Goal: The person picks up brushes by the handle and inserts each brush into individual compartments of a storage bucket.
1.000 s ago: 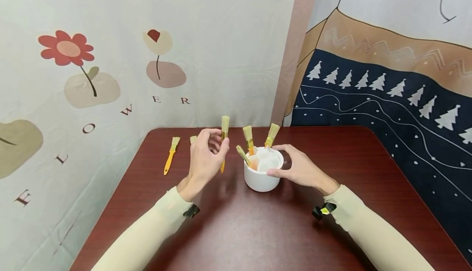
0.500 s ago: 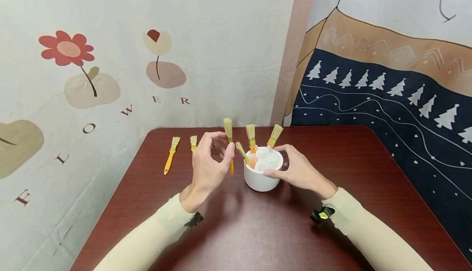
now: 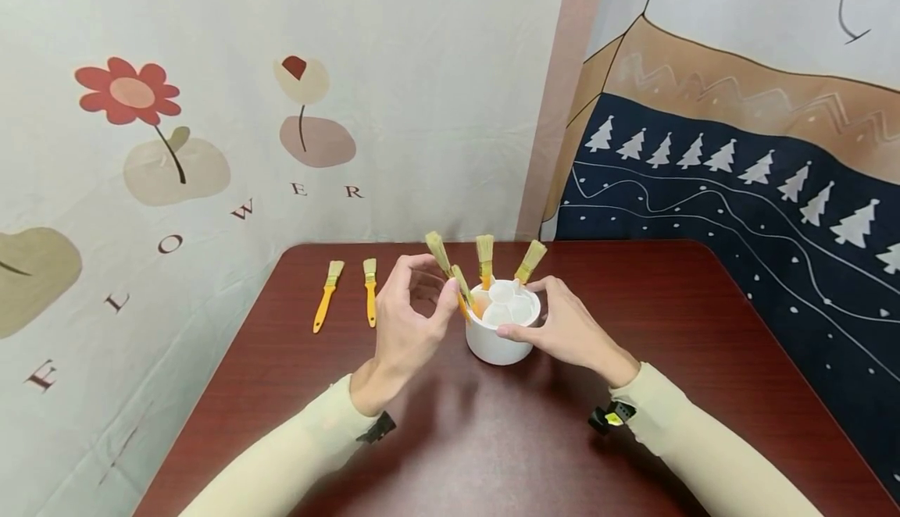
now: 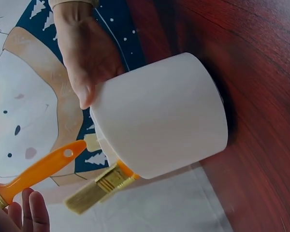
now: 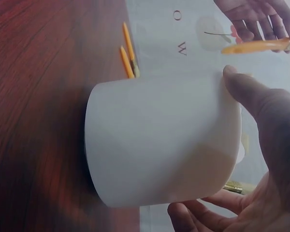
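My left hand (image 3: 411, 318) pinches a paintbrush (image 3: 437, 250) near its metal band, bristles up, beside the left rim of a white round holder (image 3: 498, 347). In the left wrist view, that brush's orange handle (image 4: 48, 166) points at the holder's mouth, with its end apart from the rim. Bristles-up in the holder stand three brushes: one leaning left at the front (image 3: 460, 283), one at the back (image 3: 485, 255) and one tilted right (image 3: 530, 259). My right hand (image 3: 580, 333) grips the holder's right side, thumb on the near rim and fingers behind.
Two more paintbrushes, one farther left (image 3: 326, 298) and one nearer my left hand (image 3: 369, 290), lie on the dark red table (image 3: 492, 439). Printed cloths, one pale with flowers (image 3: 436, 95) and one dark with trees (image 3: 668, 197), hang behind the table.
My left hand has moved right with its paintbrush, up to the holder, and the brush has tilted so its bristles lean left. The brushes at the holder's back have swung slightly right.
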The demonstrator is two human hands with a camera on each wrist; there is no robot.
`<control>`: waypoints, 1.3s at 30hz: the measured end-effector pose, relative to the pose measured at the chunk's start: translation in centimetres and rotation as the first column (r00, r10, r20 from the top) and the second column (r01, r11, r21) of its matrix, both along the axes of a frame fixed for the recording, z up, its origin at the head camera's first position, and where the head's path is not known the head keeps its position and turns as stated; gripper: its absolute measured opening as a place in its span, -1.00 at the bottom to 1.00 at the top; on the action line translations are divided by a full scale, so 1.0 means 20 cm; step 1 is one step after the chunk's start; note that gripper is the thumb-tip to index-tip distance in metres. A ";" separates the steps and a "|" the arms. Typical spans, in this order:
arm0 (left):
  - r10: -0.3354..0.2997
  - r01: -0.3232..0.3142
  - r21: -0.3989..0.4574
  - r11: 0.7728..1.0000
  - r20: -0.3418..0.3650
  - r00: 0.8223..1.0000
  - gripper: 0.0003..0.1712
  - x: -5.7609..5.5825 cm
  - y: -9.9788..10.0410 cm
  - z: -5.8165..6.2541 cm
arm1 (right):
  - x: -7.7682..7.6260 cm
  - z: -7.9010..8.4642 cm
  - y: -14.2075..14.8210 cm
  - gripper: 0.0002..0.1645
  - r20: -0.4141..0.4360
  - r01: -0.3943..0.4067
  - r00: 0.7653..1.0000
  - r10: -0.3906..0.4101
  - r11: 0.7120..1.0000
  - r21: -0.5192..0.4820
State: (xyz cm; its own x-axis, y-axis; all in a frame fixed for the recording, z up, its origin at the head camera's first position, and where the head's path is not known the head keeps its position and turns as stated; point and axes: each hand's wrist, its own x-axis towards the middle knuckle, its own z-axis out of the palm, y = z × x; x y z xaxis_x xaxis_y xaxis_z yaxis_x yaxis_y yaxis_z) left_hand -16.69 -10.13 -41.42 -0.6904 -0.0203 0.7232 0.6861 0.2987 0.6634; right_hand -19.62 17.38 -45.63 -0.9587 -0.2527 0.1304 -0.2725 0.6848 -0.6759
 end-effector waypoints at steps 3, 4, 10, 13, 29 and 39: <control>-0.002 0.002 -0.005 1.000 -0.002 1.000 -0.63 0.01 0.01 0.00 | 0.01 0.00 -0.01 0.21 0.010 0.017 1.000 -0.017 1.000 0.007; -0.005 0.005 -0.006 1.000 -0.001 1.000 -0.63 0.01 0.01 0.00 | 0.01 0.00 -0.01 0.23 0.016 0.023 1.000 -0.023 1.000 0.009; -0.038 0.038 -0.018 0.999 0.025 0.999 -0.64 0.02 0.03 -0.01 | 0.02 0.01 -0.03 0.29 0.032 0.053 0.998 -0.053 0.998 0.018; -0.044 0.045 -0.026 0.999 0.039 0.998 -0.64 0.02 0.04 -0.02 | 0.03 0.01 -0.04 0.28 0.019 0.059 0.998 -0.059 0.998 0.024; -0.053 0.055 -0.022 0.998 0.103 0.993 -0.64 0.03 0.06 -0.06 | 0.04 0.01 0.00 0.43 0.000 0.030 1.000 -0.030 1.000 -0.010; -0.058 0.065 -0.031 0.997 0.198 0.979 -0.65 0.03 0.08 -0.09 | -0.03 -0.01 0.07 0.17 0.096 -0.042 0.994 0.050 0.995 -0.092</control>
